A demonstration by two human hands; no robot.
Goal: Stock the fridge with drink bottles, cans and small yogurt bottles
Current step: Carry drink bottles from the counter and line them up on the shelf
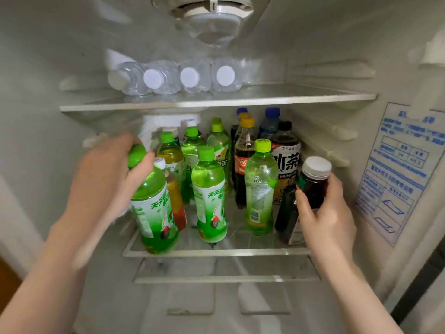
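I look into an open fridge. My left hand (108,174) grips the neck and cap of a bright green drink bottle (154,213) standing at the front left of the middle glass shelf (216,252). My right hand (322,210) grips a dark bottle with a white cap (310,184) at the shelf's front right. Between them stand another bright green bottle (209,201) and a pale green tea bottle (260,189). Behind are more green bottles, a cola bottle (244,160), a black-capped tea bottle (286,162) and blue-capped bottles (271,124).
Several clear water bottles (190,77) with white caps lie on the upper glass shelf (216,101). A blue-printed label (399,174) is stuck on the right fridge wall. Below the middle shelf is a lower ledge (226,278) with an open white compartment.
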